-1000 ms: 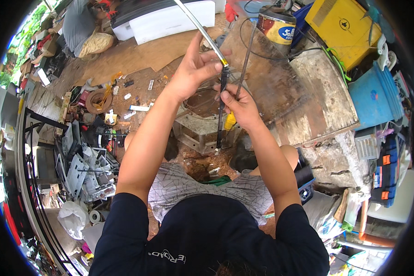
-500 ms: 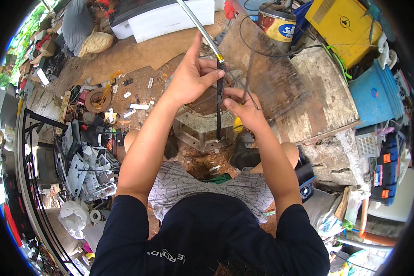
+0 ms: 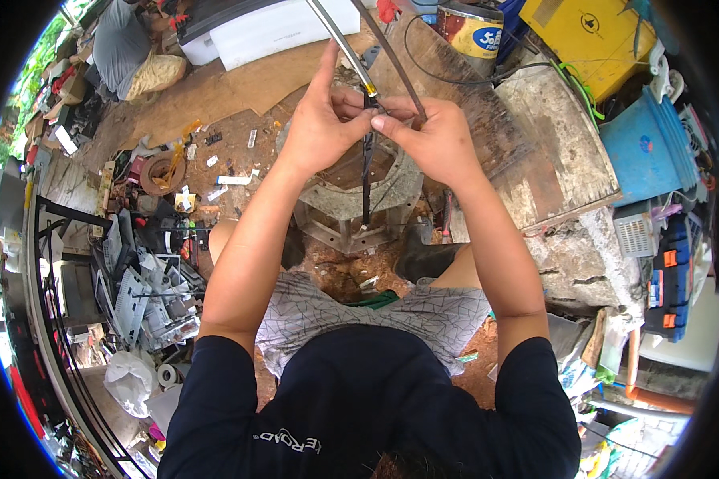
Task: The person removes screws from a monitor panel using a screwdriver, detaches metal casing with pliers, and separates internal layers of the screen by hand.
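Observation:
Between my hands runs a long slim metal strip (image 3: 339, 40), silvery above, with a yellow band near my fingers. Its lower part (image 3: 367, 180) is black and points down to the grey ring-shaped metal base (image 3: 343, 203) between my feet. My left hand (image 3: 323, 132) pinches the strip with thumb and curled fingers, index finger stretched up beside it. Thumb tip to thumb tip with it, my right hand (image 3: 433, 140) is closed at the same spot. A narrow dark brown strip (image 3: 393, 60) slants up and left from my right fingers, whose grip is partly hidden.
A stained board (image 3: 551, 168) lies to the right, near a blue bucket (image 3: 651, 148), a yellow case (image 3: 591, 40) and a can (image 3: 471, 36). Scrap metal parts (image 3: 148, 299) are heaped at left. Another person (image 3: 128, 56) crouches at the far left.
My right hand has moved up from the black lower part to meet my left thumb. The brown strip has swung upward, and the yellow piece below my right hand is out of sight.

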The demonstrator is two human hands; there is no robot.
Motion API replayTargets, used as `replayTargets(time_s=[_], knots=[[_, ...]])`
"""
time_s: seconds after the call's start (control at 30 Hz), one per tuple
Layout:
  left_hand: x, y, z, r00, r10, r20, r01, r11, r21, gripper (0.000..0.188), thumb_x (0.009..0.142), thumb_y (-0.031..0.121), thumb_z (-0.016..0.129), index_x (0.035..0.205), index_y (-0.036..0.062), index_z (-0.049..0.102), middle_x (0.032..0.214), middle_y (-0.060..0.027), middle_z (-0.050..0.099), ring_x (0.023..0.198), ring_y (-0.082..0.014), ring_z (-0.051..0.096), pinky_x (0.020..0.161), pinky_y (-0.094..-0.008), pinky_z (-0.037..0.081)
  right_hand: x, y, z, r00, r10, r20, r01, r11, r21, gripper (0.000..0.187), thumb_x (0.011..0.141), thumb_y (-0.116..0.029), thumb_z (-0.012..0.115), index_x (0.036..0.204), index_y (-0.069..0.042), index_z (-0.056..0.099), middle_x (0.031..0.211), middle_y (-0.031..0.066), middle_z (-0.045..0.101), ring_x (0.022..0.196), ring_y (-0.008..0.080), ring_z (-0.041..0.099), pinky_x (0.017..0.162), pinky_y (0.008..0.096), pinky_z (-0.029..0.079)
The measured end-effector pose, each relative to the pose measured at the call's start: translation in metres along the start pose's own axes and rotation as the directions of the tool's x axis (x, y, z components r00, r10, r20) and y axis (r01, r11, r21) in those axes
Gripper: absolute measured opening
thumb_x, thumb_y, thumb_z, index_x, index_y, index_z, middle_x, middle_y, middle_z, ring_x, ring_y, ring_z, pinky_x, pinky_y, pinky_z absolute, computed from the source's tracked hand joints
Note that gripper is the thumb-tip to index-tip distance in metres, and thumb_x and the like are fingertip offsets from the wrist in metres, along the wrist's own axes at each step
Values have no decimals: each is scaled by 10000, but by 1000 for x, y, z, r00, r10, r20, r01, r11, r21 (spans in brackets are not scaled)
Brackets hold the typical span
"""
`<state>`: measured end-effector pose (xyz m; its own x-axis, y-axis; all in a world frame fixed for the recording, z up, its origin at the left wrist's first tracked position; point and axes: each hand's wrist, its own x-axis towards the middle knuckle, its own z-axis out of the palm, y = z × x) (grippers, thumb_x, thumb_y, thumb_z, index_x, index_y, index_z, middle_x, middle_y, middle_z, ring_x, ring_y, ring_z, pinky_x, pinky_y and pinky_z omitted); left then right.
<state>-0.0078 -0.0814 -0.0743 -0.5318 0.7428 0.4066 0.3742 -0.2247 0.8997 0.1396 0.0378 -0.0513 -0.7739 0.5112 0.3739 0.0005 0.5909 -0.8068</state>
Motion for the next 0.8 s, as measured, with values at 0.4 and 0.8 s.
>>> replayTargets(time_s=[0.4,0.8], knots=[[-6,-2,10,990,32,-137,-17,994,111,1016,760,56,741,1576,59,135,740,-37,653,667,-104,646,654,-262,539,-6,-6,33,977,47,-209,-57,997,-43,113,862,-90,687,904,10,719,739,98,715,649,133,660,624,288,504],[-12,3,14,978,-13,-207,92,921,377,1001,751,46,715,1584,133,168,729,-50,647,666,-125,639,653,-294,540,-16,-14,45,970,-39,-240,19,996,-87,86,815,-101,665,816,-17,650,745,165,658,692,345,660,635,419,514]])
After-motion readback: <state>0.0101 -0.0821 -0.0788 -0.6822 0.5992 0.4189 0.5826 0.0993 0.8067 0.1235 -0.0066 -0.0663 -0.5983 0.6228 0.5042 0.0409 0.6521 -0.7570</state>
